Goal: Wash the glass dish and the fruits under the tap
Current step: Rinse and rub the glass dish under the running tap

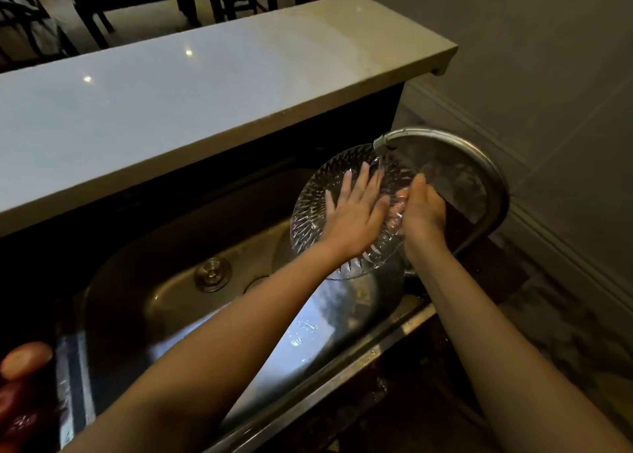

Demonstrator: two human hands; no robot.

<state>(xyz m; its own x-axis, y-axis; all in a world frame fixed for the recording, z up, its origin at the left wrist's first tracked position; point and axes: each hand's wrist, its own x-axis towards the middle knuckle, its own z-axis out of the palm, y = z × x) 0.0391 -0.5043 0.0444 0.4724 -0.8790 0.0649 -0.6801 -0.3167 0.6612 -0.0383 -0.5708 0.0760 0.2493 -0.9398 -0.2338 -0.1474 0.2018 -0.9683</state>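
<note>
The oval stainless-steel sink [171, 298] lies below both hands. The round cut-glass dish [315, 192] is held tilted over it, beneath the curved metal tap spout [428, 135]. The left hand [352, 212] presses flat on the dish's inner face, fingers spread. The right hand [423, 209], just beside it, clamps the rim. Dish washing appears under way. The reddish round fruits [24, 360], well to the left of the left hand, appear unwashed.

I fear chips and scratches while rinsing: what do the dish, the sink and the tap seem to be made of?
Dish: clear cut glass; fingers of the right hand show through it, and sharp facets ring its rim. Sink: probably stainless steel; grey satin sheen with soft reflections. Tap: metal with a dull silver finish; the alloy cannot be told.
</note>
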